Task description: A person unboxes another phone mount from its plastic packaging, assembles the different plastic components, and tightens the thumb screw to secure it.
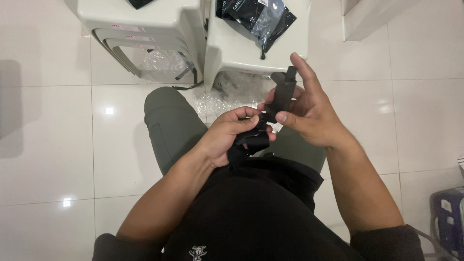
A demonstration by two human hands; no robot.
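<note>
I sit looking down at my lap, in olive trousers and a black shirt. Both hands work on one black strap (282, 92) with a plastic buckle. My right hand (309, 108) grips its upper part between thumb and fingers, the strap end sticking up past my index finger. My left hand (232, 133) pinches the lower, folded part of the strap (251, 140) just above my lap. The two hands touch each other around the strap.
Two white plastic stools stand ahead on the white tiled floor: a stacked set (140, 29) at left and one (251, 43) holding a dark plastic bag (258, 17). Clear crumpled plastic wrap (227, 94) lies under them. A blue object (449, 217) sits at lower right.
</note>
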